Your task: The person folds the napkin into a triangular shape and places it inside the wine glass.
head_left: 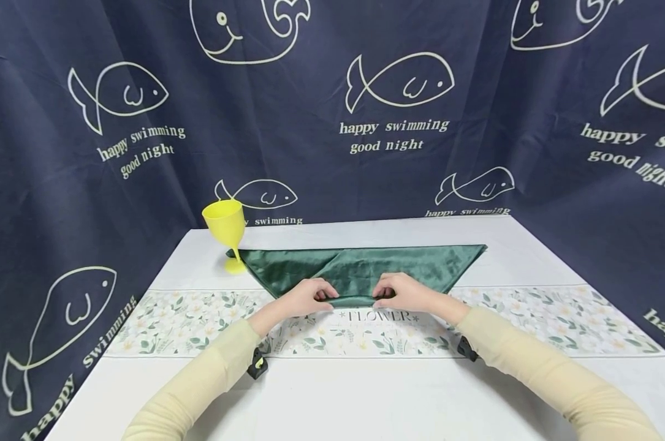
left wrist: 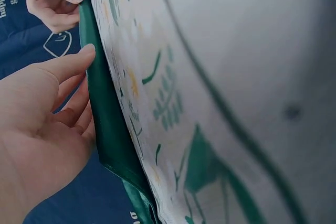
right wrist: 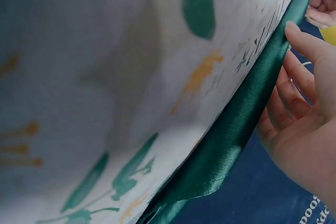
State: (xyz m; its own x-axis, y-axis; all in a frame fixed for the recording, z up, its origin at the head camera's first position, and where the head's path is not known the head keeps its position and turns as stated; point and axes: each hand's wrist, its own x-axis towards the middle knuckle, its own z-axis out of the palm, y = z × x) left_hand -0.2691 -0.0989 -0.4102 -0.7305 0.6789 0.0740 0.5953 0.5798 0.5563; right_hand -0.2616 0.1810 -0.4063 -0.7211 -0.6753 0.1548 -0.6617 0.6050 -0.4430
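Observation:
A dark green satin cloth [head_left: 360,264] lies across the table, its long straight edge at the back and its sides slanting in toward the front. At its narrow near edge, a strip is folded over. My left hand [head_left: 309,298] pinches that strip on the left, and my right hand [head_left: 402,291] pinches it on the right, a short gap apart. In the left wrist view, the thumb of the left hand [left wrist: 44,114] is on the green fold [left wrist: 107,124] with the fingers curled behind. The right wrist view has the right hand [right wrist: 302,129] holding the fold [right wrist: 231,135] similarly.
A yellow plastic goblet [head_left: 224,225] stands at the back left, its foot near the cloth's left corner. The white table [head_left: 360,398] carries a floral printed band [head_left: 542,318]. A navy curtain [head_left: 315,135] with fish drawings hangs behind and at both sides.

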